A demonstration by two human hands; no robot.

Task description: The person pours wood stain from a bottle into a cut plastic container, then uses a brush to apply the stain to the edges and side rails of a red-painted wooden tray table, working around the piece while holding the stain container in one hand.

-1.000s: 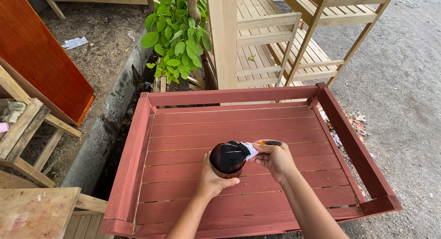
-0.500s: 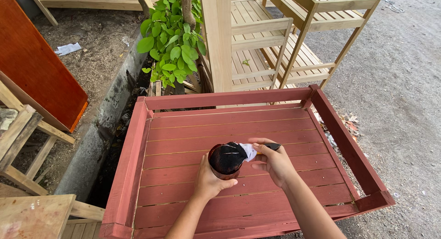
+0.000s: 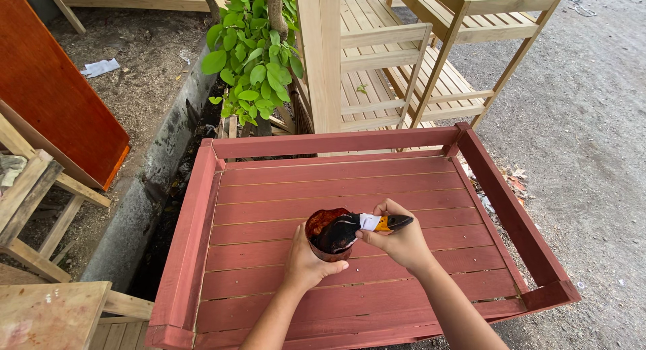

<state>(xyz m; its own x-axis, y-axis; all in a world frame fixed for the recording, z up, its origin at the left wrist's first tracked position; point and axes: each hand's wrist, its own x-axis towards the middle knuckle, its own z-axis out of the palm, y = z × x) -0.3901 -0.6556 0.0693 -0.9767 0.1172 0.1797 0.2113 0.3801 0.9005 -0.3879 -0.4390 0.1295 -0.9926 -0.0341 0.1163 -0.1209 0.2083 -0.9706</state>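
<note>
My left hand (image 3: 308, 264) grips a small round cup of dark red-brown paint (image 3: 325, 230) from below, held above a red-painted slatted wooden tray-like frame (image 3: 336, 188). My right hand (image 3: 402, 241) holds a paintbrush (image 3: 367, 225) by its yellow and black handle. The dark, paint-loaded bristles rest on the cup's rim, pointing left. Both hands sit close together over the middle slats of the frame.
Unpainted wooden shelving (image 3: 404, 61) stands beyond the frame. A leafy green plant (image 3: 249, 54) grows at a tree trunk by a concrete kerb (image 3: 155, 182). A red-brown board (image 3: 47, 101) leans at left above bare wooden frames (image 3: 40, 215). Gravel ground (image 3: 592, 135) lies right.
The cup has tilted so its paint-coated inside shows, and the brush bristles now lie across its rim. The view has shifted slightly; the hands stay over the same slats.
</note>
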